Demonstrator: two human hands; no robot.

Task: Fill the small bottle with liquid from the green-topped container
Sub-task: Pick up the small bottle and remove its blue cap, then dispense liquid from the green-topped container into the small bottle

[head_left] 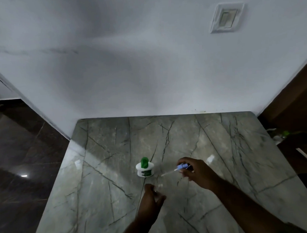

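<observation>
A white container with a green top stands upright near the middle of the marble table. Just in front of it my left hand grips a small clear bottle, mostly hidden by my fingers and blurred. To the right my right hand pinches a blue spray cap whose thin clear tube points down-left towards the bottle, out of it and in the air.
The table's back edge meets a white wall with a switch plate. Dark floor lies to the left. At the right, beyond the table's edge, sits dark furniture with small unclear items.
</observation>
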